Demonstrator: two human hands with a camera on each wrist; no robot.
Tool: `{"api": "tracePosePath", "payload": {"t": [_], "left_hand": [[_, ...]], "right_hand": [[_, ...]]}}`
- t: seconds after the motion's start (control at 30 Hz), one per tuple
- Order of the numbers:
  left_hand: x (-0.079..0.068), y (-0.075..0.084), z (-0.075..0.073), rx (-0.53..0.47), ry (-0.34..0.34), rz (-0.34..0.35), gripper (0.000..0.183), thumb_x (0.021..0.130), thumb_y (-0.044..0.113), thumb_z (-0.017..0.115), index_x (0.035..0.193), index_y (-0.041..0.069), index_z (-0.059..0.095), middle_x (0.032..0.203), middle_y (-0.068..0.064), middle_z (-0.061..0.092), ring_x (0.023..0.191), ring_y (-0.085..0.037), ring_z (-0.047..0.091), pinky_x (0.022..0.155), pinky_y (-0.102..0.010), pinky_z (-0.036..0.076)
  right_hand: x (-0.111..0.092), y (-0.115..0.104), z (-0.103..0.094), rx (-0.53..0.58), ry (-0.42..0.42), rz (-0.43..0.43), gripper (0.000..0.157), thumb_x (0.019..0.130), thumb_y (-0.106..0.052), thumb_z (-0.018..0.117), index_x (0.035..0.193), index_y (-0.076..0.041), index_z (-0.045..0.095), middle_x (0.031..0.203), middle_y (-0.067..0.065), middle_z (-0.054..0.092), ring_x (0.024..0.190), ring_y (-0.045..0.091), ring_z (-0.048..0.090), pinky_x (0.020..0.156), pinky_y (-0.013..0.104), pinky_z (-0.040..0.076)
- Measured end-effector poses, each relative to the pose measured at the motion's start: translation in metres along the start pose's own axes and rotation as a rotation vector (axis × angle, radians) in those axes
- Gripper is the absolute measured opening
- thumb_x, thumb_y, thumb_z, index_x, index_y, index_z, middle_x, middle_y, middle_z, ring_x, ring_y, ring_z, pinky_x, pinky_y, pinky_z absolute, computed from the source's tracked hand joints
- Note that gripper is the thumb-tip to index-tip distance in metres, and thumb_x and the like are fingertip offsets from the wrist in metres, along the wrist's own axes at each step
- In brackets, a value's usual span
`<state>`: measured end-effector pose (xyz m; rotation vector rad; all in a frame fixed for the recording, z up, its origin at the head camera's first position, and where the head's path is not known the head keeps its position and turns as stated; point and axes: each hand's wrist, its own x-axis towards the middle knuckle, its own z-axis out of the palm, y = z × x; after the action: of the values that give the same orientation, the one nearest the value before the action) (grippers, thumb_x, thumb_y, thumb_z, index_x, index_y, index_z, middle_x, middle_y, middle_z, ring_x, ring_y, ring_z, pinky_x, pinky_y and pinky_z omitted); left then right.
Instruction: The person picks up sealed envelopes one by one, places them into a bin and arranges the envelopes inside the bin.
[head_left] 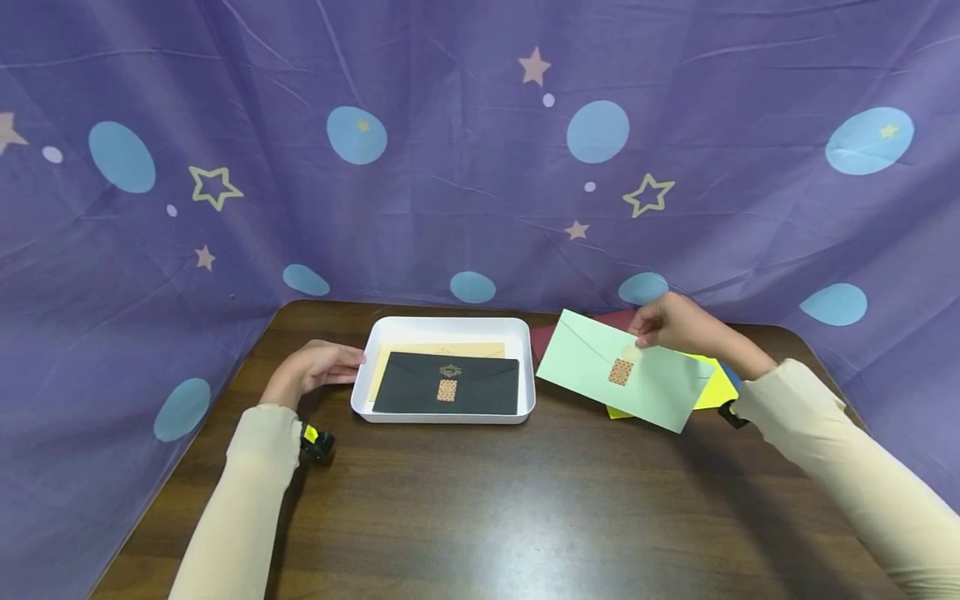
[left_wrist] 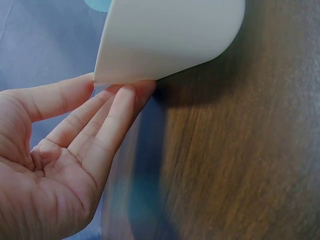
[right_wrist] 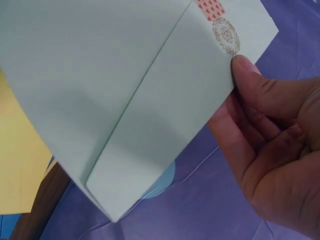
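My right hand (head_left: pixel 672 324) pinched the mint envelope (head_left: pixel 647 387) beneath it, my left hand (head_left: pixel 318 367) the white tray (head_left: pixel 442 419); only the head view showed both.

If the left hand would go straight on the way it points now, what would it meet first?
Most likely the white tray: the left hand points at its side wall, and the fingers appear to touch it, though depth is somewhat unclear.

Starry purp cloth (head_left: pixel 465 167); brn tbl (head_left: pixel 450 500)
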<state>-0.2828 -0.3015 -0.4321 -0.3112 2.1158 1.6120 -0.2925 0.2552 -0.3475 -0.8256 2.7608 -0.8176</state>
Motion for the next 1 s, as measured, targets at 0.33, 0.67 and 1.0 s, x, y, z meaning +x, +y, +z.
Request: {"api": "tracePosePath", "payload": {"t": [0.33,0.67,1.0], "left_hand": [[0.001,0.002,0.001,0.0,0.004,-0.002,0.053,0.099,0.009,0.061,0.142,-0.018,0.044,0.084,0.008,0.072,0.078,-0.005,0.069,0.081,-0.023,0.065],[0.0,0.002,-0.001,-0.003,0.012,-0.01,0.054,0.099,0.009,0.061,0.143,-0.018,0.045,0.083,0.009,0.071,0.077,-0.005,0.069,0.08,-0.022,0.065],[-0.001,0.001,-0.001,-0.009,0.008,-0.008,0.054,0.099,0.009,0.062,0.143,-0.018,0.044,0.084,0.009,0.071,0.078,-0.005,0.069,0.083,-0.024,0.065]], "right_hand": [[0.001,-0.009,0.001,0.169,0.095,0.097,0.009,0.086,0.002,0.078,0.094,0.004,0.077,0.081,0.013,0.071,0.063,0.009,0.051,0.05,0.019,0.041],[0.005,-0.018,0.005,0.404,0.187,0.207,0.021,0.091,-0.003,0.075,0.105,0.012,0.07,0.077,0.006,0.072,0.049,0.013,0.053,0.045,0.024,0.049],[0.015,-0.038,0.007,0.508,0.263,0.287,0.029,0.092,-0.007,0.075,0.113,0.011,0.068,0.074,-0.008,0.072,0.057,0.005,0.057,0.046,0.017,0.045]]}}
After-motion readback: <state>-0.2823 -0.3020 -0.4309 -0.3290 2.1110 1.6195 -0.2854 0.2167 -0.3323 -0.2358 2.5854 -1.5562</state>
